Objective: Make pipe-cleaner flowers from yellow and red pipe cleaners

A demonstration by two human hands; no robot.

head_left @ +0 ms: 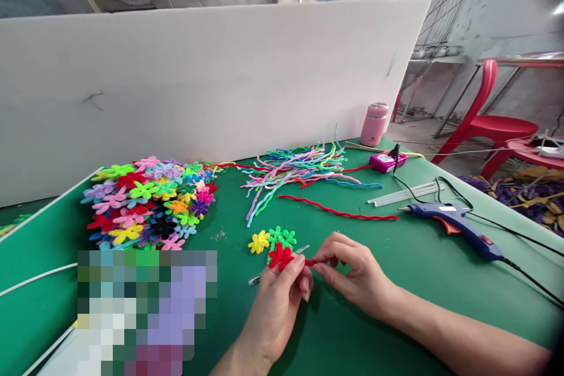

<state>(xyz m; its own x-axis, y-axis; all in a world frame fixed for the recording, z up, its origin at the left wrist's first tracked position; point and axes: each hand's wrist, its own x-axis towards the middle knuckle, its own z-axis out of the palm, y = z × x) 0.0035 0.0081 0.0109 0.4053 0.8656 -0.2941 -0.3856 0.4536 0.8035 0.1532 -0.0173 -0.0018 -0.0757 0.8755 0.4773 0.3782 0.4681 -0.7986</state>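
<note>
My left hand [282, 299] pinches a small red pipe-cleaner flower [281, 257] just above the green table [396, 282]. My right hand [352, 273] is closed on the flower's red tail end [311, 262], fingertips touching those of the left. Right behind the hands lie a yellow flower [259, 242] and a green flower [282, 237]. A thin metal rod [255, 280] pokes out to the left under the left hand.
A heap of finished coloured flowers [147, 202] sits at the left. Loose pipe cleaners [295, 170] and a long red one [339, 210] lie behind. A blue glue gun [453, 222], glue sticks [405, 194], a pink device [385, 161] and pink flask [374, 123] occupy the right. A white board [198, 82] walls the back.
</note>
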